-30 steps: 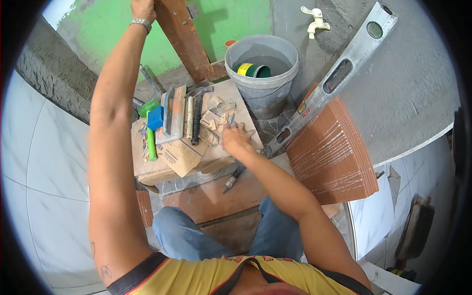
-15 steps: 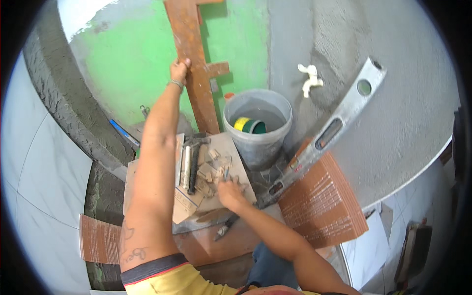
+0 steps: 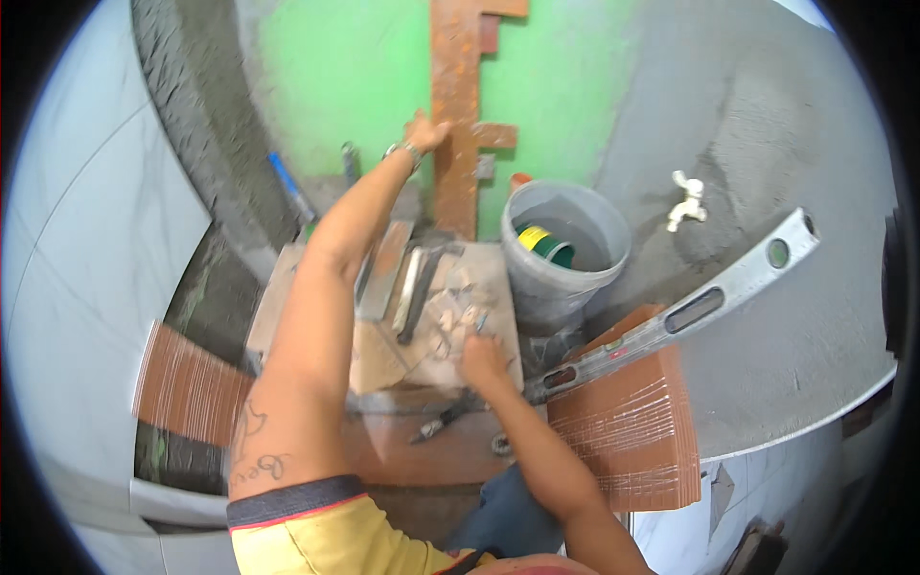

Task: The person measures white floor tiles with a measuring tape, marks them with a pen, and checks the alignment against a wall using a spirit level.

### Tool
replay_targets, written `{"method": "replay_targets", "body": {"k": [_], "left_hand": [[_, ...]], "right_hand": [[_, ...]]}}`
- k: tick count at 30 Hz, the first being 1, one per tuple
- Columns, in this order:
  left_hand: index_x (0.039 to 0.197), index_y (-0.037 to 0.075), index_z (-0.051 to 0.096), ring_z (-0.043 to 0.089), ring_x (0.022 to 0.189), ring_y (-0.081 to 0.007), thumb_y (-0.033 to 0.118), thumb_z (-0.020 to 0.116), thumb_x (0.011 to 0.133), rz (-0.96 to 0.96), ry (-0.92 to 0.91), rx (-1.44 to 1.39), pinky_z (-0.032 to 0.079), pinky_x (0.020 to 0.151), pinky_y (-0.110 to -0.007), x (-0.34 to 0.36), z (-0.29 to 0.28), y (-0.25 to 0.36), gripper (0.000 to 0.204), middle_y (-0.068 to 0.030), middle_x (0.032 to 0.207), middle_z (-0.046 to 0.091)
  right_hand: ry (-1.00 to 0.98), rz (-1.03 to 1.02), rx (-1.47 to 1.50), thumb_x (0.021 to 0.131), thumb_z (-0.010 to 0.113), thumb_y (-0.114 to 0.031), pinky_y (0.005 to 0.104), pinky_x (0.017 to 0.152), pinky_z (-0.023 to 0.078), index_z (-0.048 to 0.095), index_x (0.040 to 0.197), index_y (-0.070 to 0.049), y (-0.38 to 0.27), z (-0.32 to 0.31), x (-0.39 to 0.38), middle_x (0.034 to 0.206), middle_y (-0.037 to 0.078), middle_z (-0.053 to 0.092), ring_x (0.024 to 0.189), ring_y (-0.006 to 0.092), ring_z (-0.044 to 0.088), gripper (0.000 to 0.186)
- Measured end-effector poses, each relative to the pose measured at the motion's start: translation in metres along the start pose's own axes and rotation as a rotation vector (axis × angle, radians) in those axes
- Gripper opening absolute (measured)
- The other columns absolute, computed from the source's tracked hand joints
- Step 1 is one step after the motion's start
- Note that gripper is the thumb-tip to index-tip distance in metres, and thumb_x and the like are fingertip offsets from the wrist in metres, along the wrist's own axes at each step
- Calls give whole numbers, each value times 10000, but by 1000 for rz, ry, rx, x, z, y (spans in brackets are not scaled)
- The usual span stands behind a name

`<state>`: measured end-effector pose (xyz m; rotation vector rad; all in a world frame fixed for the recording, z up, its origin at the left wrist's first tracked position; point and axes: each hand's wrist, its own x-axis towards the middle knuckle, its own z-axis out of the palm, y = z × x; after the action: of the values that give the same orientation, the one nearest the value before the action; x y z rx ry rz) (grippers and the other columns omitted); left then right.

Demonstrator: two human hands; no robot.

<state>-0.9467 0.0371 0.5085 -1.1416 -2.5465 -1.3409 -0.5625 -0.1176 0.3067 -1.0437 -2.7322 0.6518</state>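
Observation:
My left hand (image 3: pixel 422 134) is stretched out to the left edge of a long brown board (image 3: pixel 454 105) standing upright against the green wall. Its fingers are apart, with the thumb side touching the board. My right hand (image 3: pixel 486 360) is low over a tan slab (image 3: pixel 388 355), its fingers closed around a thin blue-grey stick (image 3: pixel 481 326) whose kind I cannot make out. Small tan chips (image 3: pixel 450 311) lie scattered beside this hand. Left of them are a dark-handled hammer (image 3: pixel 419 292), a white stick-like tool (image 3: pixel 406 289) and a flat metal piece (image 3: pixel 385 273).
A grey bucket (image 3: pixel 551 278) holds liquid and a green-yellow container (image 3: pixel 546 246). Right of it, a long spirit level (image 3: pixel 661 331) leans across stacked brown tiles (image 3: pixel 632 431). A cream tap (image 3: pixel 686 201) sticks out of the grey wall. More brown tiles (image 3: pixel 187 383) stand left.
The view has shifted, so the scene sits further right. The board looks more upright, and my left hand's fingers have loosened from its edge. My right hand stays by the chips.

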Motion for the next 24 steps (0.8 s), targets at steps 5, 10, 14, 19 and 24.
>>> {"method": "replay_targets", "body": {"k": [5, 10, 14, 19, 24], "left_hand": [[1397, 17, 557, 660, 1128, -266, 258, 670, 945, 278, -188, -297, 504, 998, -385, -139, -66, 13, 525, -208, 1256, 668], [1152, -3, 713, 710, 831, -141, 204, 664, 949, 161, -44, -451, 563, 793, -303, -287, -219, -50, 293, -99, 971, 758], [982, -12, 750, 674, 743, -110, 290, 642, 978, -36, 305, -220, 533, 724, -266, -402, -323, -147, 321, -61, 808, 742], [1255, -1, 607, 628, 1025, -190, 32, 660, 899, -413, 1142, -181, 523, 904, -322, -583, -322, -305, 361, -127, 1178, 645], [1367, -46, 453, 576, 1149, -264, 137, 783, 839, -500, 1270, 97, 479, 1003, -385, -620, -340, -342, 650, -208, 1308, 546]], "right_hand": [[-59, 8, -100, 775, 815, -301, 509, 921, 523, 627, 1156, 26, 17, -8, 10, 1036, 263, 706, 1041, 436, 663, 536], [-25, 15, -127, 840, 755, -298, 523, 959, 491, 585, 1275, 8, -25, -46, -8, 1189, 266, 653, 1112, 430, 625, 558], [298, -338, 219, 1001, 619, -234, 390, 1015, 446, 595, 1298, 3, -77, -106, -55, 1224, 196, 669, 1129, 309, 632, 380], [103, -495, 500, 1041, 526, -133, 335, 970, 458, 642, 1155, 36, -166, -113, -126, 1094, 156, 690, 1054, 208, 626, 236], [2, -614, 336, 1006, 565, -75, 334, 913, 482, 667, 1080, 20, -198, -73, -130, 1001, 138, 712, 973, 248, 668, 158]]}}
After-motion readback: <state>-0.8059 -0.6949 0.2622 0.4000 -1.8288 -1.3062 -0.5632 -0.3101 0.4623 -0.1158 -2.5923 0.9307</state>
